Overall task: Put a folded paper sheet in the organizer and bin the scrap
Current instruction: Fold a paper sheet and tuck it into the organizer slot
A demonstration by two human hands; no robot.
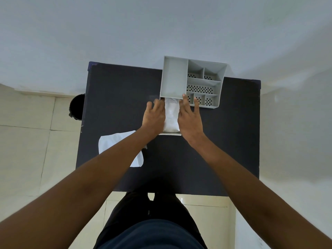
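Note:
A grey plastic organizer (174, 78) with several compartments stands at the far edge of the dark table (116, 97). Its drawer (170, 134) is pulled out toward me. A white folded paper sheet (171, 115) lies in the drawer. My left hand (154, 117) rests flat along the drawer's left side, fingers apart. My right hand (190, 119) lies along the right side, its fingertips touching the organizer's front. A second white paper (115, 142) lies on the table at the near left, partly hidden under my left forearm.
A black bin (76, 106) stands on the tiled floor beside the table's left edge. A pale wall rises right behind the table. My legs are at the table's near edge.

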